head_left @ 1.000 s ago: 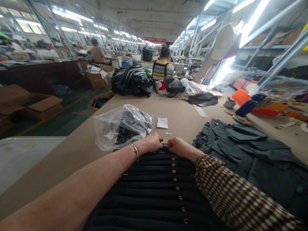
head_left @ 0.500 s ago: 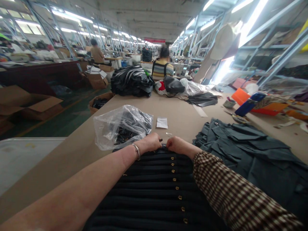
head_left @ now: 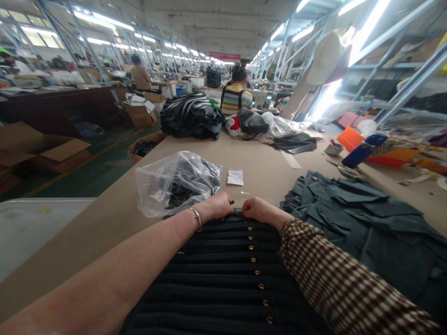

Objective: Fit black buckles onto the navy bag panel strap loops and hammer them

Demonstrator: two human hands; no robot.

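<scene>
Pinching the black ribbed brass-buttoned garment (head_left: 223, 265) edge, your left hand (head_left: 219, 205) and right hand (head_left: 254, 208) fingers risk skewing the stack if tugged.

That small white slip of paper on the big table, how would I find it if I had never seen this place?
Start at the long brown table. Just beyond the person's left hand and right hand, past the black ribbed garment, lies the white slip. It sits right of the clear plastic bag, the only flat white piece nearby.
</scene>
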